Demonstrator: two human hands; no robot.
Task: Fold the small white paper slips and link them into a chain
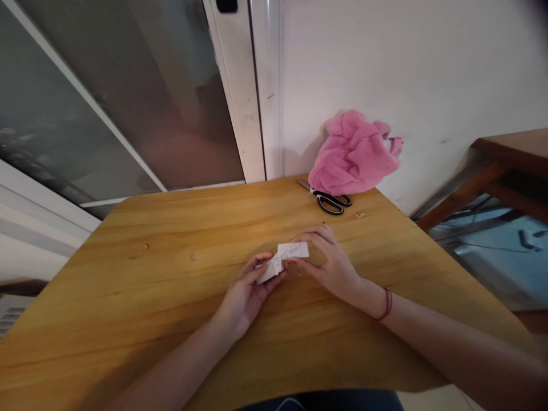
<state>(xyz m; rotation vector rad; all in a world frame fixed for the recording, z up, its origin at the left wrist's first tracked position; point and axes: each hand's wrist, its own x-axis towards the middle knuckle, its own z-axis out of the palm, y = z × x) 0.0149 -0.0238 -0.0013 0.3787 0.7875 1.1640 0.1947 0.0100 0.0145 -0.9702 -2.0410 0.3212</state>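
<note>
Several small white cards with grey print (271, 269) lie fanned in my left hand (250, 290), its fingers closed around their lower left part. My right hand (327, 260), with a red string bracelet at the wrist, pinches the card at the upper right (295, 250) between thumb and fingers. That card overlaps the others at an angle. Both hands are just above the middle of the wooden table (171, 274). The print is too small to read, and my left fingers hide part of the cards.
Black-handled scissors (330, 202) lie near the table's far edge, partly under a crumpled pink cloth (355, 154) by the white wall. A small ring-like bit (144, 247) is on the left of the table. Sliding glass doors (180, 103) stand behind; another wooden table (514, 148) is at right.
</note>
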